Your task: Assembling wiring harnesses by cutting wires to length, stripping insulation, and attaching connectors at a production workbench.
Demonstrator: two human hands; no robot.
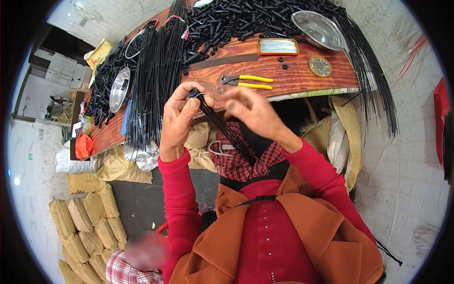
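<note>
My left hand [178,116] grips the top end of a bundle of thin black rods [226,130] that slants down toward my lap. A small black cap sits at the bundle's top, between my thumb and fingers. My right hand [253,111] hovers just right of that end, its fingers loosely curled and blurred; whether it pinches a small part I cannot tell. Both hands are in front of the wooden table [293,78].
On the table lie yellow-handled pliers [248,82], a flat metal bar [222,61], an orange tin [278,46], a round lid [320,66], a steel bowl [317,29], heaps of small black parts [236,19] and long black rod bundles [153,75]. Sacks [90,227] lie below left; another person sits at the lower left.
</note>
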